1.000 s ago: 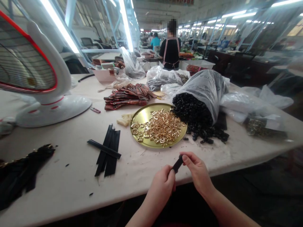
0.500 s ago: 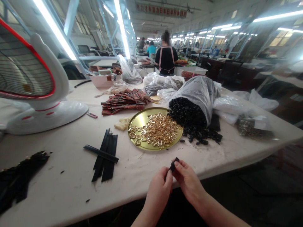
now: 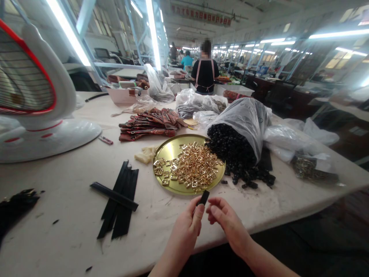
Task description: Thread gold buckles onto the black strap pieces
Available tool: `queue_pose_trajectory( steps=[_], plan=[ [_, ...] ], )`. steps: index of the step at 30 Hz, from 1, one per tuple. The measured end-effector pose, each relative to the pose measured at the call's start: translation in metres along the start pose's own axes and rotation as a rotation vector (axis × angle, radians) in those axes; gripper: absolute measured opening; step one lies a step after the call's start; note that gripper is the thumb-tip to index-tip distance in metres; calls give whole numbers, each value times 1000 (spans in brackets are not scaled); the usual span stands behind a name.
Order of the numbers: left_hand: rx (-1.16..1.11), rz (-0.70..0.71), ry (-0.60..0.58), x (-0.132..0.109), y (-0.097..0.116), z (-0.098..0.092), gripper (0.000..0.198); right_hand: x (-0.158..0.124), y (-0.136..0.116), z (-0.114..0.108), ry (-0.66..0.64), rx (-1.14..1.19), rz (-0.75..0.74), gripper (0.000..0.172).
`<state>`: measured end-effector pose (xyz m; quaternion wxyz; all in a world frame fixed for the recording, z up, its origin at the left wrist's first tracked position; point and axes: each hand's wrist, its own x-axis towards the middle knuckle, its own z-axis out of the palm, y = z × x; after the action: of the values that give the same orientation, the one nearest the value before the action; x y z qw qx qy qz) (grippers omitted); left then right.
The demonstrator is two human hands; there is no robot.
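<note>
My left hand [image 3: 186, 227] is closed on a black strap [image 3: 204, 197], whose short end sticks up past the thumb; the rest of it is hidden in the fingers. My right hand [image 3: 227, 221] is just to the right of that end, apart from it, with loosely curled fingers and nothing visible in them. Beyond both hands, a round gold tray [image 3: 170, 144] bears a heap of small gold buckles [image 3: 197, 165]. Several black strips [image 3: 123, 209] lie at the left, one crossing the others. Small black pieces [image 3: 233, 148] spill from a plastic bag [image 3: 245, 117] right of the tray.
A white fan [image 3: 49, 134] with a red rim stands at the left. Brown-red strap pieces [image 3: 150, 123] are stacked behind the tray. A dark bundle [image 3: 17, 209] lies at the left edge, and clear bags [image 3: 288, 136] at the right. A person [image 3: 205, 73] stands farther back, facing away.
My right hand has let go of the strap and moved slightly right. My left hand keeps hold of it, now with its end tilted up. The view has shifted a little.
</note>
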<state>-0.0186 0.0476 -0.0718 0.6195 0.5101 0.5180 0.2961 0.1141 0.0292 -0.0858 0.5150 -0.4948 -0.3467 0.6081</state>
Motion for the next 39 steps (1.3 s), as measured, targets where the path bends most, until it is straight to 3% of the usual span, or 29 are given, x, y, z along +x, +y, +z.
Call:
queue_pose_trajectory(
  steps=[4,7,9,11,12,15,19,25,29,32,34,39],
  plan=[
    [82,35,-116,4,-4,-1,32,14,-6,-6,-3,-98,-35,25],
    [63,-5,-80,7,-3,-3,24,32,-14,-12,-42,-288,-85,27],
    [40,-34,-37,10,-2,-6,22,54,-23,-21,8,-531,-180,30],
    [8,-45,-23,13,-1,-7,19,81,-31,-32,121,-937,-309,26],
    [-15,-45,-21,14,-1,-7,18,95,-35,-36,143,-1000,-323,23],
    [-82,-44,-5,14,-5,-6,18,127,-37,-43,147,-1100,-323,15],
    [-126,-50,10,10,-12,-6,21,139,-30,-39,128,-1136,-330,7],
    [-170,12,59,3,-8,0,23,124,-38,-27,65,-1044,-378,8],
    [-194,89,107,-1,1,-7,26,89,-54,-16,-73,-916,-396,7],
    [-222,160,198,-9,12,-11,25,52,-62,-8,-266,-593,-269,17],
    [-237,193,190,-17,18,-7,23,30,-65,-4,-357,-289,-117,19],
    [-245,191,52,-29,15,11,26,7,-61,-3,-295,95,100,21]
  ],
)
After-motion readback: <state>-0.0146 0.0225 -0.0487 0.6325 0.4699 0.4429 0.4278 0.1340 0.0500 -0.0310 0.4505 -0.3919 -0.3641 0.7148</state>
